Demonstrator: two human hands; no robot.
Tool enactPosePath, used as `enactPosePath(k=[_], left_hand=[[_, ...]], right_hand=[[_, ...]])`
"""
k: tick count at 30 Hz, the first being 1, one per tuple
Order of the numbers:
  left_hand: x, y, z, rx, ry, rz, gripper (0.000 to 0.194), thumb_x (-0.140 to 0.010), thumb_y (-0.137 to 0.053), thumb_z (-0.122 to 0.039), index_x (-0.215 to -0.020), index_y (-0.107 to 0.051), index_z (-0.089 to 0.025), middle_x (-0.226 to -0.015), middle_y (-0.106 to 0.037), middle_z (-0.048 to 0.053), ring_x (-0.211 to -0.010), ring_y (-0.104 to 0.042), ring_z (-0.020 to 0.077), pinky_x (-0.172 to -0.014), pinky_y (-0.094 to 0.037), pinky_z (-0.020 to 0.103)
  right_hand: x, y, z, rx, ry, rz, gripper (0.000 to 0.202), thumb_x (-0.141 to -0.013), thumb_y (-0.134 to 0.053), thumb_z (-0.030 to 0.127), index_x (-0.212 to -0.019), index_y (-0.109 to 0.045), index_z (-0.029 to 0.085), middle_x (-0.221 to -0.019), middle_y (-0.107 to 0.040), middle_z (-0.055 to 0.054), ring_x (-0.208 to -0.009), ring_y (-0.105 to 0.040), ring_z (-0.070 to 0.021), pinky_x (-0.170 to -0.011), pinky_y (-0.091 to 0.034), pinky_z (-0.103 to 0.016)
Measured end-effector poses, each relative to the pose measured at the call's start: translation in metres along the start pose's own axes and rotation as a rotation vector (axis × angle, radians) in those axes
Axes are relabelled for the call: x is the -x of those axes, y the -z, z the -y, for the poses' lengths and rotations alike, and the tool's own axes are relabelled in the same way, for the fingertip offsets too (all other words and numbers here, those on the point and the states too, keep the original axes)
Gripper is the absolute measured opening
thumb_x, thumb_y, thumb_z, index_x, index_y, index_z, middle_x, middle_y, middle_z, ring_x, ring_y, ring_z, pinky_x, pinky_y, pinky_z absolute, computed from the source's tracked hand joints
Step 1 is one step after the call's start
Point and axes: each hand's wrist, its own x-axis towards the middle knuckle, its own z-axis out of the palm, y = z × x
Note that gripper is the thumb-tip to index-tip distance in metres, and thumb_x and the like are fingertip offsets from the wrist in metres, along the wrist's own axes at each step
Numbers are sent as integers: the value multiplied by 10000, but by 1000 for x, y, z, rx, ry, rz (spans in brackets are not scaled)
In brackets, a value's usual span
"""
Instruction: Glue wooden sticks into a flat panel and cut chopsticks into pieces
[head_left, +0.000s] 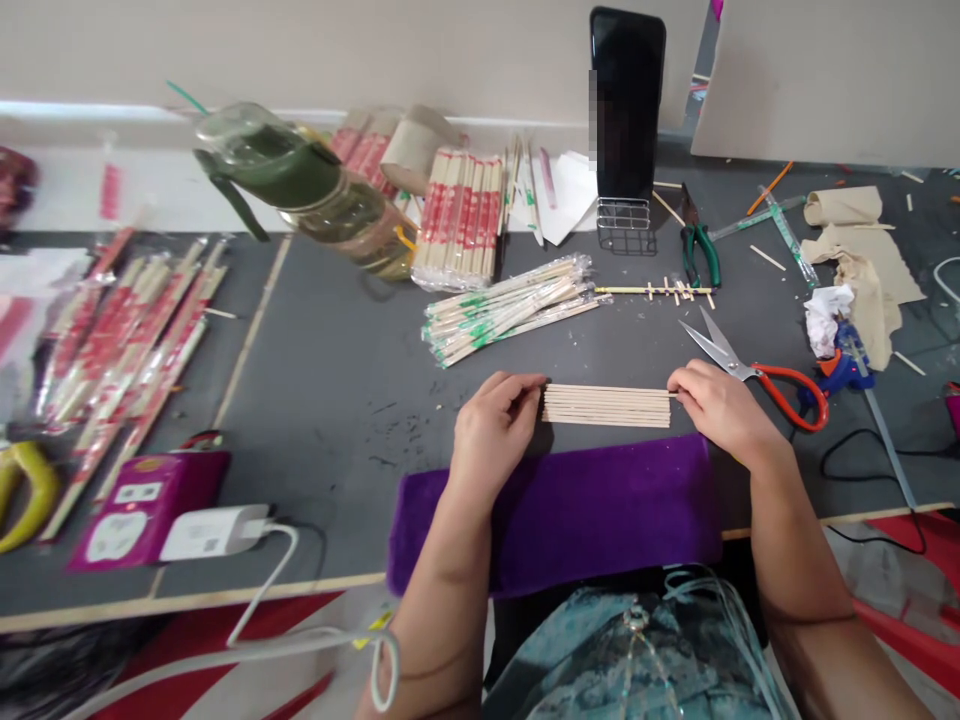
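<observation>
A flat row of several bare wooden sticks [606,405] lies side by side on the grey table [330,390]. My left hand [495,425] presses against the row's left ends, fingers curled onto them. My right hand [716,405] pinches the right ends. Both forearms rest on a purple cloth pad [570,510] at the table's front edge. Red-handled scissors [757,370] lie open just right of my right hand.
Wrapped chopstick bundles [502,310] lie behind the row, with red packs [461,215] further back and more [127,340] at left. A green jug [300,185], a phone on a wire stand [626,110], green pliers [697,250], a glue gun [844,365] and a charger [206,530] are around.
</observation>
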Motion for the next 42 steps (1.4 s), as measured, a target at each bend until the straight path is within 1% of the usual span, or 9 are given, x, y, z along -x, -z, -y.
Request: enactPosePath(k=[5, 13, 19, 25, 33, 42], left_hand=[[1, 0, 2, -18, -9, -17, 258, -927, -520, -268, -993, -759, -198, -890, -705, 36, -742, -625, 166, -714, -494, 279], [-1, 0, 3, -17, -22, -7, 270, -925, -518, -269, -993, -769, -193, -860, -684, 34, -714, -615, 158, -666, -473, 269], [0, 1, 2, -16, -19, -14, 274, -924, -518, -264, -985, -774, -188, -877, -693, 41, -761, -642, 168, -695, -486, 270], [1, 1, 0, -23, 8, -21, 265, -919, -529, -257, -976, -779, -191, -858, -686, 32, -717, -617, 155, -701, -485, 264], [0, 0, 2, -22, -3, -32, 272, -915, -531, -263, -975, -785, -187, -854, -690, 31, -705, -615, 149, -684, -472, 258], [0, 0, 2, -26, 2, -48, 265, -899, -532, -242, -951, -784, -182, -802, -661, 20, -679, -602, 143, -662, -458, 257]], right_hand=[[-1, 0, 0, 11, -7, 1, 180, -949, -538, 65, -940, -630, 219, -959, -621, -47, -895, -595, -188, -728, -382, -285], [-1, 0, 1, 32, -16, 10, 174, -950, -540, 56, -937, -625, 207, -958, -614, -48, -896, -591, -187, -728, -376, -288], [-1, -1, 1, 21, -11, 3, 178, -953, -535, 54, -928, -623, 207, -951, -611, -49, -888, -590, -185, -730, -376, -289], [0, 0, 1, 14, -12, 4, 177, -949, -541, 59, -925, -629, 211, -949, -609, -45, -880, -585, -184, -724, -373, -285], [-1, 1, 2, 28, -24, 29, 171, -957, -539, 57, -950, -631, 201, -965, -608, -48, -905, -594, -188, -736, -378, -290], [0, -2, -1, 21, -1, -1, 161, -951, -546, 62, -927, -621, 201, -941, -598, -45, -882, -589, -189, -736, -387, -293]])
